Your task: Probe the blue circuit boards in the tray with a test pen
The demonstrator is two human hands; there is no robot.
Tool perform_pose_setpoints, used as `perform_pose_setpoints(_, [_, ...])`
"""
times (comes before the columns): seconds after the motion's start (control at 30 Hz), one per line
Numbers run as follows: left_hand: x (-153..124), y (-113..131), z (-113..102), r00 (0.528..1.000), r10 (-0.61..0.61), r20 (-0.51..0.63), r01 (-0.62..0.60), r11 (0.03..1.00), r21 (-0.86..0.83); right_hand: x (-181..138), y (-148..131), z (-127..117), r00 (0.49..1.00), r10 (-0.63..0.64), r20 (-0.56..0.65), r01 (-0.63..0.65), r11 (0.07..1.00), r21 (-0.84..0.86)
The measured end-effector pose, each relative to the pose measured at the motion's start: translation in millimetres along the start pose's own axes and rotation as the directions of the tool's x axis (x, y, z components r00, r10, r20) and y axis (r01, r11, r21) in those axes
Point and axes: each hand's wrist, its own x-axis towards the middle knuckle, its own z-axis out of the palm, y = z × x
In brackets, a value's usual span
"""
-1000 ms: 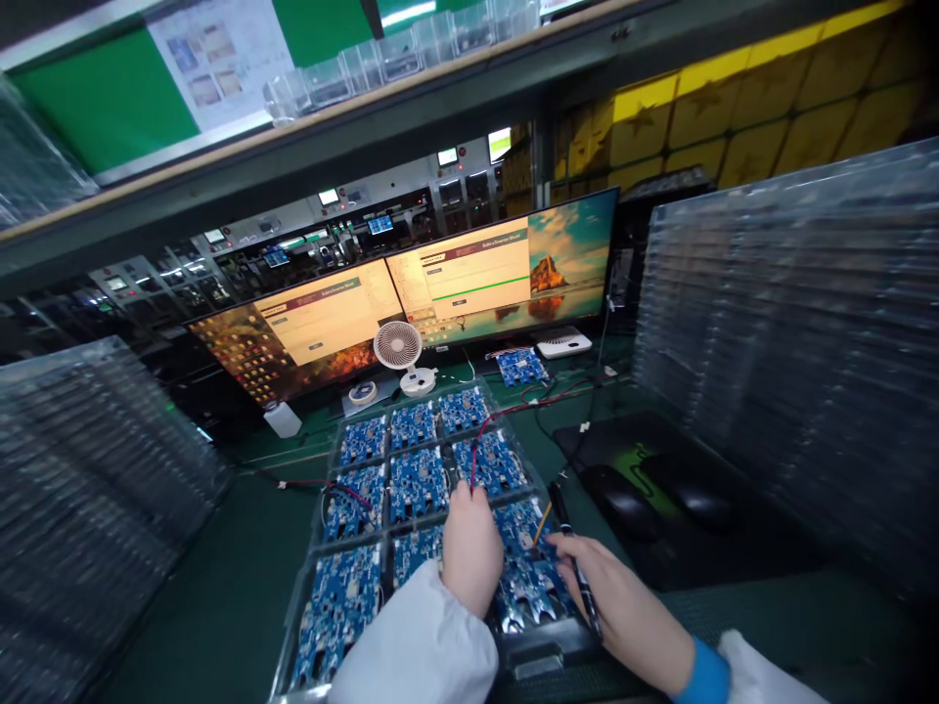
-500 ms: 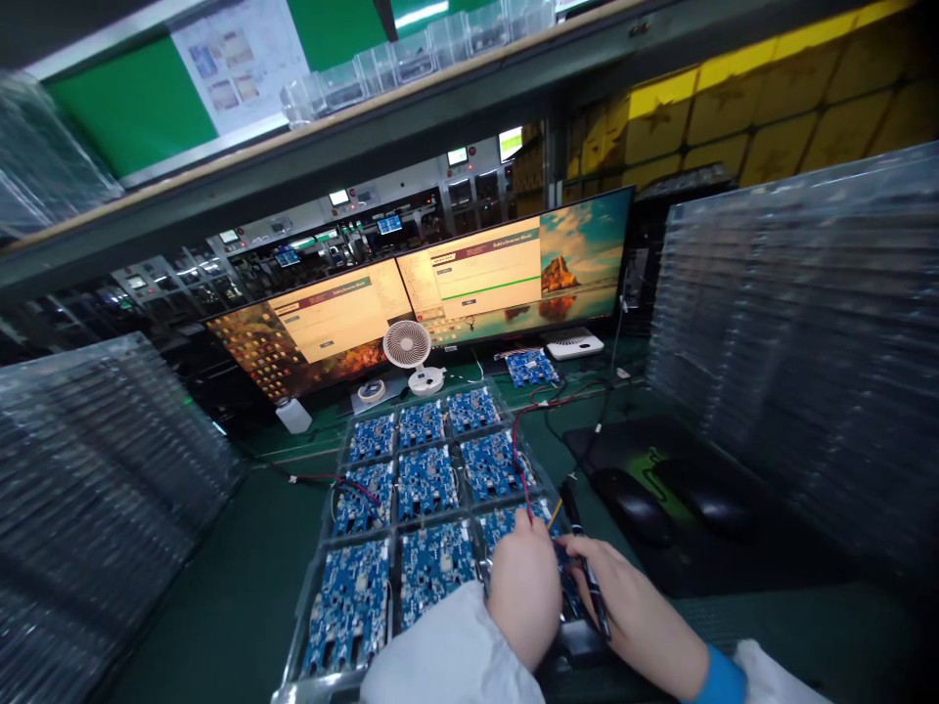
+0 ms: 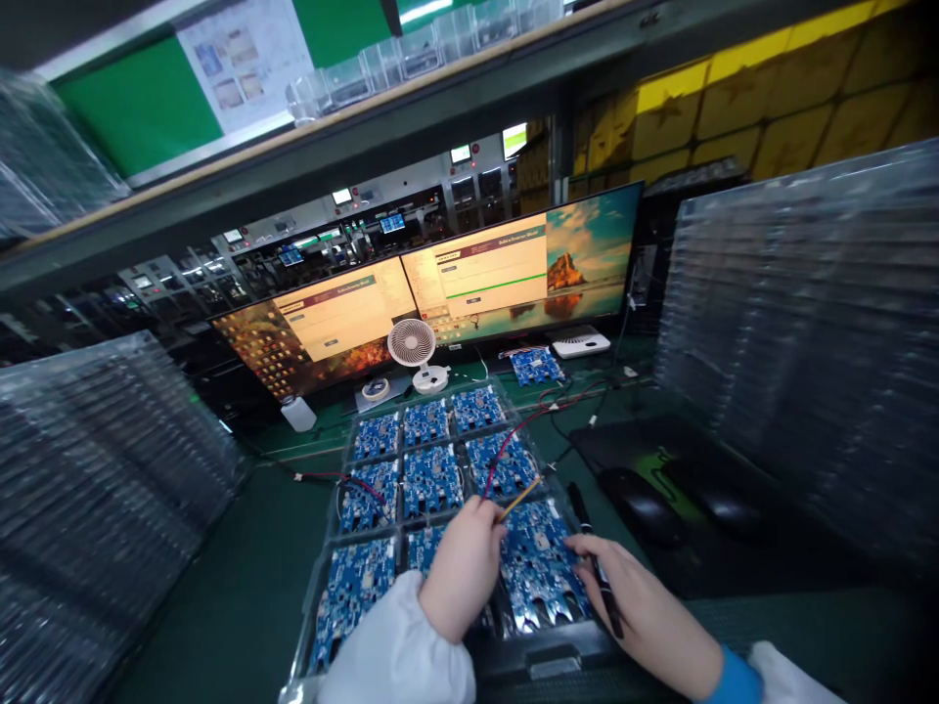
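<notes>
My left hand (image 3: 464, 567) is closed over the tray's front row, pinching a red cable (image 3: 501, 452) and a yellow lead (image 3: 522, 497) by their ends. What exactly sits between those fingertips is hidden. A black marker pen (image 3: 603, 585) lies slantwise in my right hand (image 3: 646, 606), held against the fingers. The thumb and fingertips of that hand are at the right edge of a blue circuit board (image 3: 544, 562) in the front right compartment. A clear plastic tray (image 3: 524, 653) holds several such boards in rows; my left hand and sleeve partly cover the front middle one.
Stacks of clear trays (image 3: 95, 489) (image 3: 807, 352) stand left and right. Behind are two monitors (image 3: 491, 269), a small white fan (image 3: 412, 342) and a separate board (image 3: 537, 366). Two black mice (image 3: 640, 506) rest on a dark mat (image 3: 778, 557). Another red-black cable (image 3: 330, 476) reaches the tray's left side.
My left hand has moved left with the red cable and yellow lead, uncovering the front right board. My right hand stays at that board's edge with the pen. The view shifts slightly.
</notes>
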Motion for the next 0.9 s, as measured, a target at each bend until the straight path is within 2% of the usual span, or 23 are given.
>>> perform_pose_setpoints(0.13, [8.9,-28.4,-30.2,0.998,0.056,-0.029,-0.055,0.997,0.055,-0.4,-0.4,-0.9,1.0,0.017,0.0,-0.017,1.0,0.024])
perform_pose_setpoints(0.4, [61.4,-76.7,-72.0,0.996,0.083,-0.032,-0.064,0.918,0.392,0.5,-1.4,-2.5,0.999,0.051,-0.011,-0.05,0.997,0.051])
perform_pose_setpoints(0.67, [120.6,-116.7,-84.3,0.995,0.077,-0.057,-0.047,0.912,0.407,2.9,3.8,-10.6,0.998,0.065,-0.015,-0.063,0.991,0.12])
perform_pose_setpoints(0.9, [175.5,-143.2,-81.5,0.989,0.033,-0.144,0.01,0.957,0.289,21.2,19.2,-4.4,0.995,0.056,-0.078,-0.045,0.99,0.136])
